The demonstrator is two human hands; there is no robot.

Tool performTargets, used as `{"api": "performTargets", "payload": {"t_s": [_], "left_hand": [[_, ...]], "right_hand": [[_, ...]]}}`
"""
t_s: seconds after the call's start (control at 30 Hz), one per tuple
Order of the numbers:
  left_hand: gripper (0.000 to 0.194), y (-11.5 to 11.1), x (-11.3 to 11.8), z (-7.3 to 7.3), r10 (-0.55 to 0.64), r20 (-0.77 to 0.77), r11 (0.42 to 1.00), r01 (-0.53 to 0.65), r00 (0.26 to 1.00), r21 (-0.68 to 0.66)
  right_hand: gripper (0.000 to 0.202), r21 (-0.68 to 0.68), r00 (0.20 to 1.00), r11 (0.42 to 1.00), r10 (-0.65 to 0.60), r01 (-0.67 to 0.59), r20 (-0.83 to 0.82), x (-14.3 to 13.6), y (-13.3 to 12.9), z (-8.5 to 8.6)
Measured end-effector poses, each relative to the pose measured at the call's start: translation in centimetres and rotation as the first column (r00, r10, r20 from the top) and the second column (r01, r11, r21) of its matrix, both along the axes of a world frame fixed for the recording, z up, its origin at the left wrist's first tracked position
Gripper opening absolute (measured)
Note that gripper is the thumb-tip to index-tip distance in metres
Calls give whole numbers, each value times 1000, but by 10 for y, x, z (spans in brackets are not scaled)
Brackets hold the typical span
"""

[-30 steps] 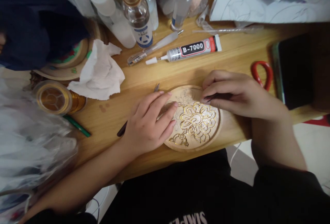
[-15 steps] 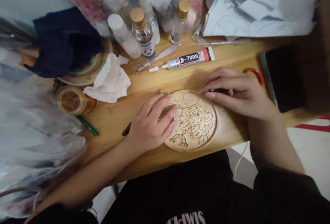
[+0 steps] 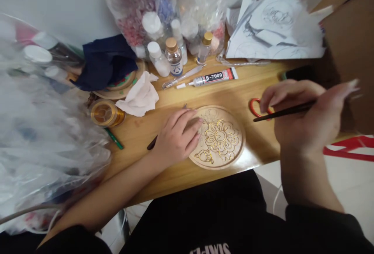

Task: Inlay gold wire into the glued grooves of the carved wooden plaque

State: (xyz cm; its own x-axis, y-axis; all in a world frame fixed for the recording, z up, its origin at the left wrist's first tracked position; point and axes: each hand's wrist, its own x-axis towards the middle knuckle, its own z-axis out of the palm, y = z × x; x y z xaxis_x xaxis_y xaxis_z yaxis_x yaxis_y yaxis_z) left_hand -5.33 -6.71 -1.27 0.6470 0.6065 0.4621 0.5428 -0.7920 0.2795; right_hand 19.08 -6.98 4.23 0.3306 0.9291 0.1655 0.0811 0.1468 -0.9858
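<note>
My left hand point(image 3: 178, 135) lies over the left edge of a round wooden board point(image 3: 215, 166), its fingers stretched out flat on it. Gold wire outlines a flower point(image 3: 222, 137) on the board, and pencil lines show near its top. Under my left hand lies a slim tool with a dark handle point(image 3: 152, 142); its pointed metal tip shows beyond the fingers and its middle is hidden. Raised to the right of the board, my right hand point(image 3: 306, 117) holds a thin dark stick-like tool point(image 3: 288, 110), whose tapered end points left. Red-handled scissors point(image 3: 254, 108) lie partly behind that hand.
Behind the board lie a B-7000 glue tube point(image 3: 214, 77) and a clear pen-like tool point(image 3: 187, 75), near small bottles point(image 3: 174, 57). A wire spool point(image 3: 103, 113), a crumpled tissue point(image 3: 140, 96) and plastic bags point(image 3: 52, 129) are left. Drawn papers point(image 3: 274, 28) and a cardboard box point(image 3: 350, 51) stand right.
My right hand has moved right and up, away from the board's edge, and turned with the dark tool in it. My left hand stays on the board. The head view has shifted.
</note>
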Motion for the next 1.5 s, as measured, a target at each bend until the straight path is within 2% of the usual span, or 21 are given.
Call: {"api": "performTargets", "payload": {"t_s": [0.03, 0.13, 0.27, 0.33, 0.47, 0.53, 0.67, 0.8, 0.87, 1.0, 1.1, 1.17, 1.3, 1.33, 1.4, 1.5], "left_hand": [[27, 0, 0, -1, 4, 2, 1000, -4, 1000, -4], [27, -1, 0, -2, 12, 4, 1000, -12, 1000, -20], [27, -2, -1, -4, 10, 8, 999, -10, 1000, -52], [27, -2, -1, -5, 10, 14, 998, -9, 1000, -60], [28, -2, -1, -4, 10, 3, 998, -9, 1000, -54], [28, -2, -1, -4, 15, -10, 998, -16, 1000, -55], [27, -2, -1, -3, 14, -13, 999, -15, 1000, -33], [26, -2, -1, -4, 22, -31, 1000, -22, 999, -13], [26, -2, -1, -5, 23, -35, 1000, -24, 999, -10], [24, -2, 0, -5, 21, -29, 1000, -21, 999, 2], [24, -2, 0, -5, 16, -28, 1000, -16, 999, -11], [24, -2, 0, -5, 11, -26, 1000, -12, 1000, -26], [25, -2, -1, -5, 7, -28, 998, -9, 1000, -55], [26, -2, -1, -5, 6, -29, 998, -8, 1000, -64], [26, -2, -1, -5, 1, -29, 997, -4, 1000, -78], [25, -1, -1, -5, -3, -23, 998, 2, 1000, -68]], "right_hand": [[63, -39, 997, 998, -55, 57, 53, -4, -7, 0], [65, -68, 989, 998, 21, -11, 147, -12, -25, -9], [59, -110, 977, 987, 132, -114, 170, -12, -38, -19], [51, -130, 975, 983, 148, -127, 168, -13, -40, -18], [19, -192, 960, 976, 148, -103, 239, -24, -41, -11], [9, -201, 948, 972, 171, -118, 268, -31, -40, -10], [8, -204, 928, 965, 220, -162, 302, -36, -40, -16], [5, -169, 873, 966, 248, -193, 419, -30, -42, -15], [11, -183, 846, 960, 272, -210, 458, -25, -44, -13], [10, -307, 873, 931, 310, -198, 376, -16, -50, -12], [39, -321, 900, 918, 329, -234, 285, -14, -53, -11], [49, -258, 927, 941, 282, -217, 247, -17, -55, -9], [25, -110, 986, 990, 103, -88, 134, -23, -55, 0], [24, -88, 991, 990, 114, -108, 64, -23, -55, 2], [42, -40, 971, 973, 225, -229, -79, -20, -52, 3], [69, -26, 907, 913, 401, -407, -126, -17, -47, -1]]}}
